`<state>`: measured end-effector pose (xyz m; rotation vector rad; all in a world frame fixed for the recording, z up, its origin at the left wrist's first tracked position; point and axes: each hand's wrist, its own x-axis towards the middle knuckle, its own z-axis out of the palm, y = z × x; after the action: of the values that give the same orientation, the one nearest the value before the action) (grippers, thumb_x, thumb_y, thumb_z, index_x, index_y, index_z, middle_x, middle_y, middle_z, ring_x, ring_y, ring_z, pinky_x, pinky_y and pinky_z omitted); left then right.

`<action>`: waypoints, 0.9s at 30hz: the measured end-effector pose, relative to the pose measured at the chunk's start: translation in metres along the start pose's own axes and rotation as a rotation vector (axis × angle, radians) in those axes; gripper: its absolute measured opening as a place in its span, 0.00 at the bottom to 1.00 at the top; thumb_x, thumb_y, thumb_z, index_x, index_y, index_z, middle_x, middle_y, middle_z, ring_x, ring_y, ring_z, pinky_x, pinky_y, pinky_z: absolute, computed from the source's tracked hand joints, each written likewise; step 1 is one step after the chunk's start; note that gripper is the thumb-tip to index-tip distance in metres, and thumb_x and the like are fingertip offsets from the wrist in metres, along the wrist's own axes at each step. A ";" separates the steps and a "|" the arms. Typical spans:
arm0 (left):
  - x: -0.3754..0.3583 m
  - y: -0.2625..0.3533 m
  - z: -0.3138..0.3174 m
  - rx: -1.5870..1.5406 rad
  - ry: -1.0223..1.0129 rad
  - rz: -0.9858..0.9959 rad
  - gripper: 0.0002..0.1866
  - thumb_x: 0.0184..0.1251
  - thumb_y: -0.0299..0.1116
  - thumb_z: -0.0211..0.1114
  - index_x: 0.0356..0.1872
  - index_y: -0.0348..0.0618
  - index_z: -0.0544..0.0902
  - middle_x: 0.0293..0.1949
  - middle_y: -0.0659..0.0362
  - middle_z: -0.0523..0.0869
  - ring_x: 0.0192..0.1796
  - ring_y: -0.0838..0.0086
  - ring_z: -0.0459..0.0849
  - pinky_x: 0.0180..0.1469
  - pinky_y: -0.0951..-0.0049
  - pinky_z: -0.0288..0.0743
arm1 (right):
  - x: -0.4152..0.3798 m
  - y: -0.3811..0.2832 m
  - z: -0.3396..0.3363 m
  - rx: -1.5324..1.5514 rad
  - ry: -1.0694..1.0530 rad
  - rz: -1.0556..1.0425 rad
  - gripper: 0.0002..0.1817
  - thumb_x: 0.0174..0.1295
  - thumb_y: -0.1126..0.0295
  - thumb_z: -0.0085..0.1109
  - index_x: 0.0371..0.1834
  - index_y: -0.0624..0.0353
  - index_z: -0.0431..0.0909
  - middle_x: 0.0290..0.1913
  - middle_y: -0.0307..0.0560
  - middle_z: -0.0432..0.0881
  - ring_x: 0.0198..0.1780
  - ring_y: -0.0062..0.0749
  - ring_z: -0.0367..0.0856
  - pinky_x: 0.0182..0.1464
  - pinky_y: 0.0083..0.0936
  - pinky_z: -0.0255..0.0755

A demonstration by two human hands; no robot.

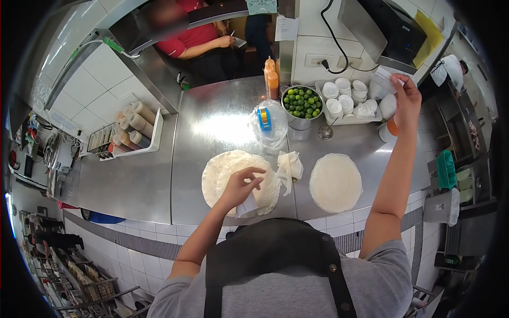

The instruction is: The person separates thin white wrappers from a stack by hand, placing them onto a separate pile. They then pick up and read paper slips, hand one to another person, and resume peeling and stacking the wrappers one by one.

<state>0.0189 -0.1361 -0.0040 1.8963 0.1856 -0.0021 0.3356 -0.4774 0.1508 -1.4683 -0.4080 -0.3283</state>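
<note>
My right hand [407, 94] is raised at the right, pinching a white paper slip [387, 77] just below the printer. My left hand [241, 186] hovers over a pile of large flat tortillas [222, 165], its thumb and forefinger loosely bent. Another white paper slip [246, 206] sticks out from under that hand, seemingly held by the hidden lower fingers. A crumpled cream cloth or wrap [289, 166] lies beside the pile. Farther right is a second round stack of tortillas [335, 183].
A pot of limes [302, 103], orange sauce bottles [272, 84] and a blue tape dispenser [264, 120] stand toward the back. White cups [344, 100] fill a tray beneath the black printer [400, 34]. A bottle rack [157, 132] sits left. Through the opening, a person in red [196, 42] writes.
</note>
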 end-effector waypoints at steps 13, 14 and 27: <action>-0.015 -0.038 0.015 -0.010 0.016 -0.068 0.13 0.70 0.33 0.66 0.52 0.42 0.85 0.24 0.63 0.85 0.30 0.81 0.84 0.33 0.78 0.71 | 0.056 0.033 -0.019 -0.338 0.189 -0.250 0.06 0.64 0.70 0.68 0.40 0.59 0.87 0.28 0.29 0.76 0.29 0.13 0.64 0.32 0.15 0.58; -0.015 -0.037 0.019 -0.034 -0.013 -0.088 0.13 0.70 0.32 0.66 0.52 0.41 0.85 0.24 0.62 0.85 0.32 0.81 0.85 0.34 0.78 0.72 | 0.058 0.037 -0.019 -0.336 0.190 -0.248 0.06 0.64 0.70 0.68 0.40 0.59 0.87 0.28 0.29 0.76 0.29 0.13 0.64 0.32 0.15 0.58; -0.017 -0.030 0.028 -0.037 -0.057 -0.121 0.12 0.70 0.30 0.65 0.52 0.41 0.85 0.24 0.63 0.85 0.32 0.83 0.83 0.38 0.78 0.71 | 0.063 0.048 -0.015 -0.263 0.260 -0.373 0.08 0.61 0.69 0.72 0.38 0.61 0.85 0.29 0.34 0.78 0.28 0.13 0.67 0.30 0.14 0.60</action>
<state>0.0011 -0.1547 -0.0402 1.8431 0.2595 -0.1343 0.4140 -0.4863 0.1360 -1.5761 -0.4386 -0.8890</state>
